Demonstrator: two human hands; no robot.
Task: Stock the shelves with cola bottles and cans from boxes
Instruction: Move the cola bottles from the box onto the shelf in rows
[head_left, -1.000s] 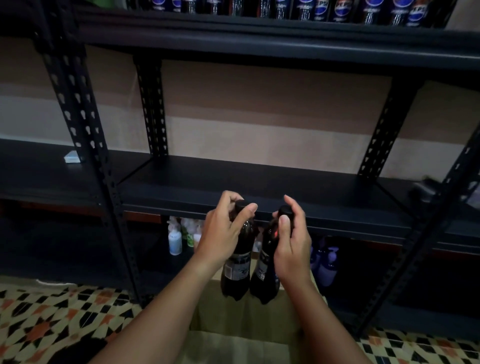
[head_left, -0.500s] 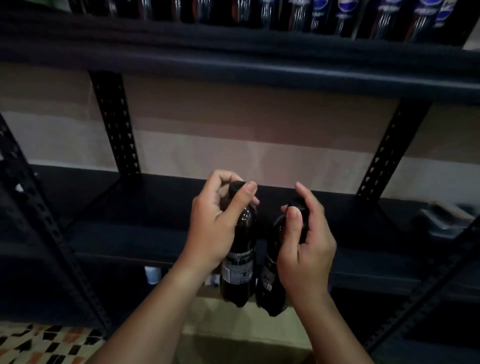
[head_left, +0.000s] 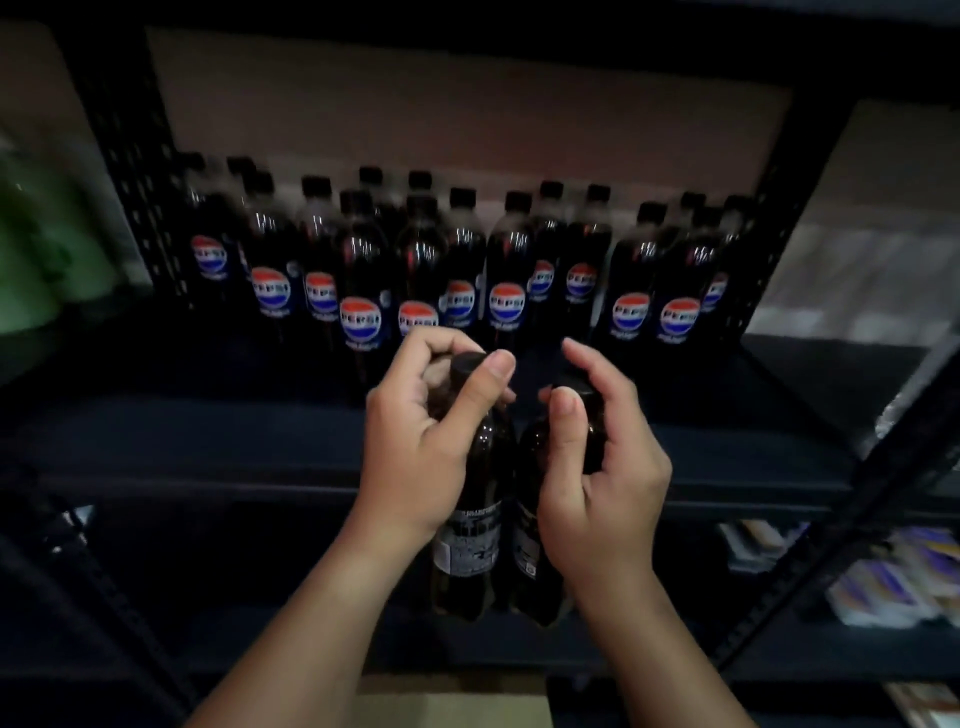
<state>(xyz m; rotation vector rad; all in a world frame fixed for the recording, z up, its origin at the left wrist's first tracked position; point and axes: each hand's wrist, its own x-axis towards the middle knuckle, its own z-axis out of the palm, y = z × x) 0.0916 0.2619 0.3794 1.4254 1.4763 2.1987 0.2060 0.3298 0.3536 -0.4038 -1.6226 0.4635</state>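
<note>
- Left hand (head_left: 421, 441): fingers and thumb curled round the neck and black cap of a dark plastic cola bottle with a grey-printed label (head_left: 470, 499); the bottle hangs upright, in front of and below the front edge of the black metal shelf (head_left: 208, 441).
- Right hand (head_left: 602, 467): thumb and fingers curled round the neck of a second dark plastic cola bottle with a black cap (head_left: 535, 467); index finger raised above the cap. This bottle sits just beside the first, their sides touching or nearly so; which cannot be told.
- Both held bottles: labels face the camera with small print; lower ends lie below the shelf's front edge.
- Stocked row of dark cola bottles with black caps and red-white-blue round logos (head_left: 447, 270): standing upright at the back of the shelf, in several staggered rows, behind the two held bottles.
- Black perforated metal uprights (head_left: 140, 171): at the shelf's rear left and rear right corners.
- Blurred green object (head_left: 36, 249): left of the shelf's left upright; kind cannot be told.
- Purple-and-white packages (head_left: 893, 582): below the shelf, to its right, blurred.
- Tan cardboard surface (head_left: 447, 706): below the shelf, between the forearms.
</note>
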